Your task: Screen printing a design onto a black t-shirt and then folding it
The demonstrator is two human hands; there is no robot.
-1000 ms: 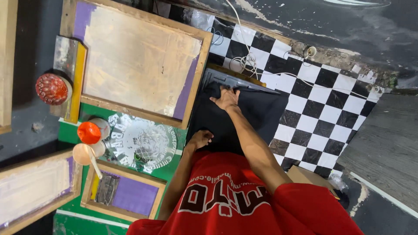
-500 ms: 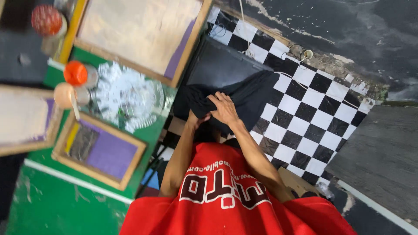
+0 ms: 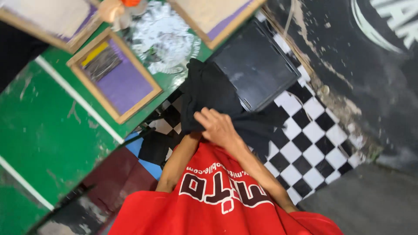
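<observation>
black cloth (image 3: 209, 93) under right-hand fingers (image 3: 208, 120)

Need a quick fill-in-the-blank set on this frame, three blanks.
1. The right hand grips a bunched ___ cloth.
2. The cloth lies partly on a flat surface patterned in black-and-white ___.
3. The rectangular wooden frame on the scuffed green table holds a ___ mesh.
Missing: black; checks; purple.
</observation>
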